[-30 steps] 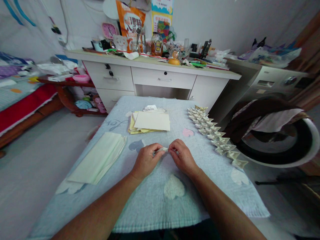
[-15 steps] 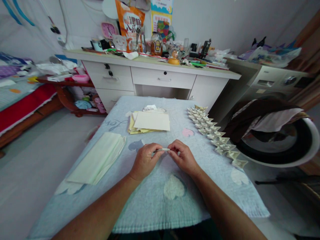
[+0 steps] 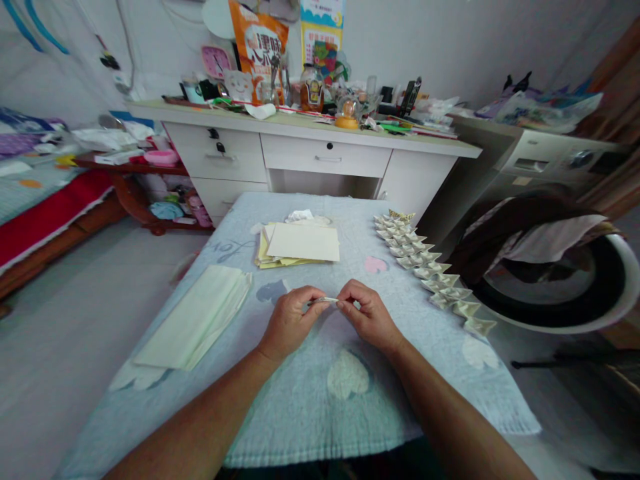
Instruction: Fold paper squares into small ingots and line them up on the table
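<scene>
Between my two hands is a small folded piece of paper [image 3: 326,300], pale and seen nearly edge-on. My left hand [image 3: 293,317] pinches its left end between thumb and fingers. On the other end, my right hand [image 3: 367,313] has a like pinch. Much of the paper is hidden by the fingers. Beyond the hands lies a stack of cream and yellow paper sheets [image 3: 304,242]. To the left rests a pale green folded bundle of paper [image 3: 195,317]. Along the right edge runs a row of several folded paper boat shapes [image 3: 425,263].
A light blue cloth with heart patterns covers the table [image 3: 310,413]. A white crumpled tissue [image 3: 300,215] lies behind the stack. Past the table stands a white desk [image 3: 327,157] crowded with jars and packets. At right is a washing machine [image 3: 545,267] with its door open.
Both hands keep their pinch on the folded paper. My right hand has shifted very slightly right; otherwise little differs.
</scene>
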{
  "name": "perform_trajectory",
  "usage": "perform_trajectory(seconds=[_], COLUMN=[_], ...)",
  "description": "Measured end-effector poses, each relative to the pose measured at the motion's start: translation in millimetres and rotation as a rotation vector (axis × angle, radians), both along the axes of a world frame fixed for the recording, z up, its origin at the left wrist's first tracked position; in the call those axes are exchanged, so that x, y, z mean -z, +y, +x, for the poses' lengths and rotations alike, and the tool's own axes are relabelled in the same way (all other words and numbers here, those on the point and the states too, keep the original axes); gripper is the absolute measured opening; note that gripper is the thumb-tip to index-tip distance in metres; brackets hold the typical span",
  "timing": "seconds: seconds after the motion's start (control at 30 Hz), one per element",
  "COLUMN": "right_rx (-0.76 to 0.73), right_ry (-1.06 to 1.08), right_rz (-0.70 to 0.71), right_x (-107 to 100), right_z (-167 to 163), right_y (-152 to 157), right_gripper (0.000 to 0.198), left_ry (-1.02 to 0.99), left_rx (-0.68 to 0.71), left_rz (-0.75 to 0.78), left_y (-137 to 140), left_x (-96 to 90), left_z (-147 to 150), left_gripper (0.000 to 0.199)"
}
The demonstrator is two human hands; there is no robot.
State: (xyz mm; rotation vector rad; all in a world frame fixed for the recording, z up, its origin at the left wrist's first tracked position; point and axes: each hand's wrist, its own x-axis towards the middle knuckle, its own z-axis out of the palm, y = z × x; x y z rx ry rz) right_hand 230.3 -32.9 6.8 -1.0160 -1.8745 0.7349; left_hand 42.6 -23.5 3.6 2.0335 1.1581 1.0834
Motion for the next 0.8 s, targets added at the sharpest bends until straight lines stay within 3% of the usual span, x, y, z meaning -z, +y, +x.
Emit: perform_trajectory(seconds=[0.17, 0.57, 0.8], right_rx=[-0.028, 0.007, -0.023], right_ry=[0.012, 0.192, 0.139], right_rz=[-0.039, -0.243, -0.160], right_x=[2.1, 8.6, 5.5], right_z=[-0.8, 1.8, -1.6], right_y=[0.1, 2.7, 1.6], right_gripper=[0.011, 0.022, 0.019], left_ry=[-0.044, -0.055, 0.001], left_rx=[0.021, 0.059, 0.049], left_rz=[-0.088, -0.175, -0.160], left_y=[1.1, 4.9, 3.5], left_x=[1.6, 5.7, 5.3], left_z=[0.0, -0.5, -1.6], left_gripper=[0.016, 0.015, 0.020])
